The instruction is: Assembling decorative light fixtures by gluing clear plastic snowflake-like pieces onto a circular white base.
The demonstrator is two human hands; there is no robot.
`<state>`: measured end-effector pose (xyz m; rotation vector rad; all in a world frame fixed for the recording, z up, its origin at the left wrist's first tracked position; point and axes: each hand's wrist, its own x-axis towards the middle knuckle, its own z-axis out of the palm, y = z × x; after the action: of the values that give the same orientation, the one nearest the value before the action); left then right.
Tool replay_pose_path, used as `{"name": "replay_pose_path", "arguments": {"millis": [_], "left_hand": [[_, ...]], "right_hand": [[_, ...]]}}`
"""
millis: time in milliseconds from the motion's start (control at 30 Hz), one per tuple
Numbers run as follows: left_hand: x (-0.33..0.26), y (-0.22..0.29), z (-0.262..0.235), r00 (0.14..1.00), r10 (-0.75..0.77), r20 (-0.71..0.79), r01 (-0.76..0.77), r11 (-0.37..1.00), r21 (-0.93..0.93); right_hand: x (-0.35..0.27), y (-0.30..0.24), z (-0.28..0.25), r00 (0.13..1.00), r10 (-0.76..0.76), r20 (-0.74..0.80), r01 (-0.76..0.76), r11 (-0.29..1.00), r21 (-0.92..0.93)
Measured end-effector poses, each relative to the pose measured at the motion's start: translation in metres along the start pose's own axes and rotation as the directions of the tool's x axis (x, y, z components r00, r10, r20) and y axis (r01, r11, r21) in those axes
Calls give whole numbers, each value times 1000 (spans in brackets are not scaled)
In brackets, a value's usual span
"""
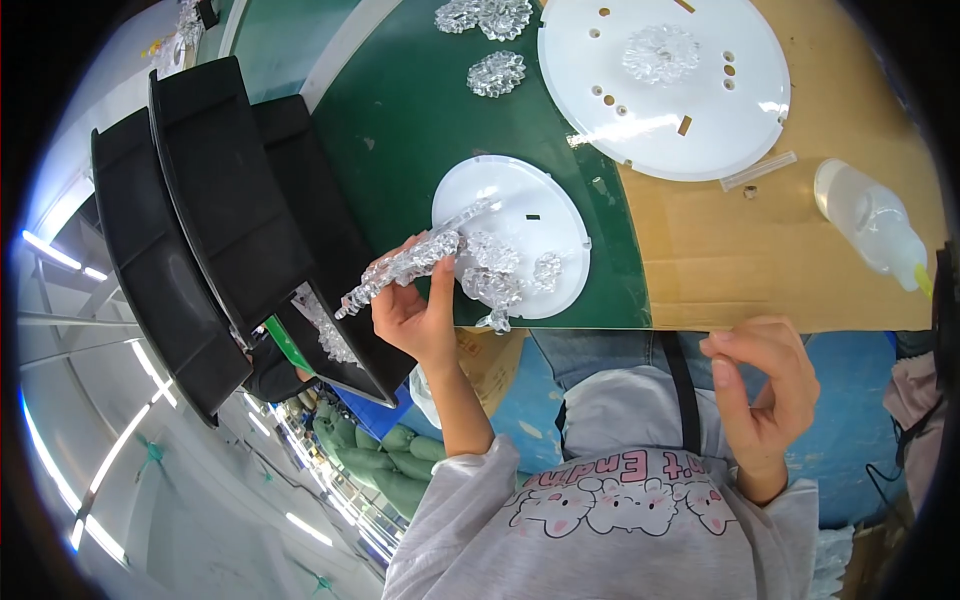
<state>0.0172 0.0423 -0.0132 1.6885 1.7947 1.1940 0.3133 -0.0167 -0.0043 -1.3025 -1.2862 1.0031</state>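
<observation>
My left hand [425, 322] is closed around the edge of a clear, faceted plastic flower-shaped disc [408, 262], held tilted with its rim toward me. Beneath and beyond it lies a small white round plate [562, 225] with a slot near its middle. More clear faceted pieces [492, 285] rest on that plate, partly overlapping. Off the table's near edge, at the right, my right hand [768, 392] is raised with curled fingers. Its thumb stands slightly apart from the index fingertip, and nothing shows between them.
A large white perforated disc [640, 130] carries a clear flower piece [661, 54]. Similar pieces [496, 74] lie at the far left of it. Black stacked bins [215, 190] stand on the left. A clear strip [758, 171], a small metal part [750, 192] and a squeeze bottle [868, 218] lie right.
</observation>
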Motion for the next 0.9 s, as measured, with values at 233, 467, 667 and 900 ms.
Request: {"name": "replay_pose_path", "arguments": {"millis": [233,467,667,900], "left_hand": [[2,-2,2,990,134,38,-135,990,45],[0,-1,0,965,247,87,-258,954,150],[3,-1,-2,987,139,78,-147,982,119],[4,7,0,986,114,125,-129,984,123]], "right_hand": [[2,-1,0,1000,6,1,-6,1000,-8],[1,-1,1,1000,22,1,-22,1000,-5],[1,0,2,1000,25,-11,-25,1000,-10],[2,1,3,999,35,-25,-35,999,-18]]}}
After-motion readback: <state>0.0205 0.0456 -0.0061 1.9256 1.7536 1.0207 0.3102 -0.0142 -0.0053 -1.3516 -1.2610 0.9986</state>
